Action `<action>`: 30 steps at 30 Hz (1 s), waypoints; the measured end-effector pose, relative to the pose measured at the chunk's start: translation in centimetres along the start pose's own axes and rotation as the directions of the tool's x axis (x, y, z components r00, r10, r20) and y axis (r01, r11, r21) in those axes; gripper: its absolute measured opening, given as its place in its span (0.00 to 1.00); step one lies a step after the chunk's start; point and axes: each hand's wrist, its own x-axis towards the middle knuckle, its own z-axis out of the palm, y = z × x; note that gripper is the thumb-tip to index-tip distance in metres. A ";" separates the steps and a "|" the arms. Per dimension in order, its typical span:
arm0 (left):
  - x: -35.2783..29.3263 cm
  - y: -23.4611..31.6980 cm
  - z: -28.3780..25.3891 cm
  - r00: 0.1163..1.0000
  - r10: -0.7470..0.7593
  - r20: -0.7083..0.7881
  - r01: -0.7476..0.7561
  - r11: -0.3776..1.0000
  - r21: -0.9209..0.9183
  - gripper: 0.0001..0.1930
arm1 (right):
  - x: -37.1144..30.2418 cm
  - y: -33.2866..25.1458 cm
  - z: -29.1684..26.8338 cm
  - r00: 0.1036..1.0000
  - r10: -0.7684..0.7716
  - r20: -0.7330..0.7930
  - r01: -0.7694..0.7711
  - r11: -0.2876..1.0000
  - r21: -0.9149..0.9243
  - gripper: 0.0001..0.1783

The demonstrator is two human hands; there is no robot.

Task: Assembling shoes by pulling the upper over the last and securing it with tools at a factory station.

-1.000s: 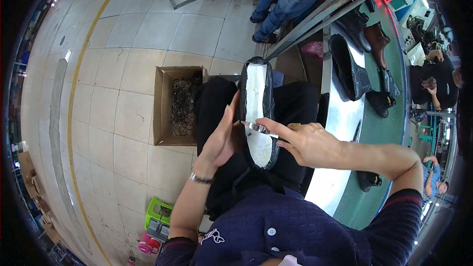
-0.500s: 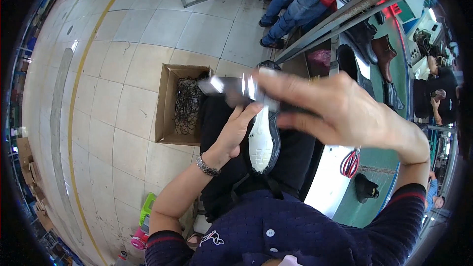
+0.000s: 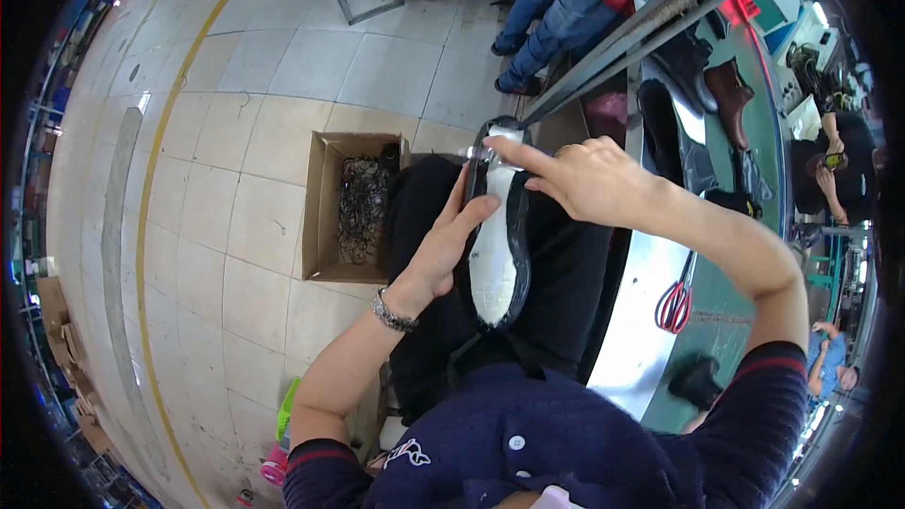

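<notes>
W/ black leather-look shoe (image 3: 498, 269), white underside up, over black-trousered lap (image 3: 570, 264), gripped by L hand (image 3: 448, 243) & small shiny silver metal tool (image 3: 480, 154) pinched in R hand (image 3: 596, 181), work flat & light, well clear of L thumb (image 3: 483, 208)

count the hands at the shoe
2: the left hand grips the shoe from its left; the right hand holds a shiny metal tool near the shoe's far end.
</notes>
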 end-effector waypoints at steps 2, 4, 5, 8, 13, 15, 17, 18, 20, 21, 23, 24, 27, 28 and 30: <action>0.1 0.1 -0.4 0.999 -0.023 -0.037 0.022 0.999 -0.024 0.41 | 1.2 -2.3 -4.2 0.987 -0.121 0.104 0.141 0.965 -0.222 0.36; -0.4 1.6 0.3 1.000 -0.001 0.026 0.003 0.998 -0.055 0.41 | 1.0 -3.1 -4.2 0.992 -0.120 0.030 0.123 0.986 -0.113 0.37; -0.6 1.4 0.4 1.000 -0.015 0.014 0.016 0.996 -0.082 0.40 | 0.4 -3.0 -2.7 0.983 -0.134 -0.129 0.147 0.984 0.097 0.37; -0.4 0.7 0.2 0.998 -0.050 -0.033 0.049 0.998 -0.038 0.39 | -0.3 -1.3 0.2 0.980 0.095 0.173 -0.104 0.994 0.041 0.37; -1.0 1.1 -0.6 0.991 -0.131 -0.002 0.130 0.989 -0.063 0.39 | -0.4 -4.3 -3.8 0.988 -0.148 -0.042 0.149 0.988 0.029 0.38; -0.9 1.4 -0.9 0.984 -0.176 0.037 0.179 0.981 -0.073 0.38 | -0.8 -4.3 -2.1 0.994 -0.102 -0.041 0.102 0.995 -0.009 0.37; -0.8 1.0 -0.6 0.991 -0.118 0.070 0.120 0.992 -0.023 0.40 | -0.7 -3.3 -1.3 0.987 0.048 0.154 -0.032 0.994 -0.103 0.36; -0.6 0.5 -0.8 0.994 -0.066 0.087 0.066 0.998 0.009 0.41 | -0.2 -2.9 -1.5 0.976 0.074 0.206 -0.049 0.991 -0.122 0.35; -0.6 -1.1 -1.5 0.995 -0.045 0.087 0.053 0.994 -0.100 0.39 | -1.1 -3.1 -2.4 0.991 0.024 0.134 -0.001 0.985 -0.172 0.32; -1.7 -2.1 -1.6 0.996 -0.039 0.080 0.055 0.976 -0.211 0.38 | -2.1 -3.5 -2.7 0.986 0.033 0.162 -0.016 0.994 -0.105 0.31; -2.4 -2.7 -1.4 0.987 -0.003 0.160 0.068 0.912 -0.404 0.36 | -3.2 -3.1 -3.5 0.973 -0.008 0.231 -0.003 0.999 0.046 0.33; -3.2 -3.3 -1.1 0.969 0.031 0.247 0.119 0.813 -0.569 0.35 | -4.3 -3.7 -4.1 0.950 -0.032 0.310 0.008 0.997 0.079 0.36; -3.2 -4.1 -0.9 0.963 0.086 0.257 0.075 0.828 -0.556 0.32 | -6.1 -5.3 -1.8 0.982 -0.152 0.112 0.181 0.927 -0.328 0.37; -3.3 -4.3 -0.9 0.962 0.115 0.249 0.040 0.839 -0.543 0.31 | -5.5 -6.1 -1.7 0.981 -0.155 0.113 0.184 0.929 -0.320 0.37; -3.4 -4.4 -0.6 0.971 0.098 0.217 0.042 0.827 -0.560 0.31 | -4.7 -7.3 -1.6 0.963 -0.154 0.220 0.236 0.876 -0.420 0.36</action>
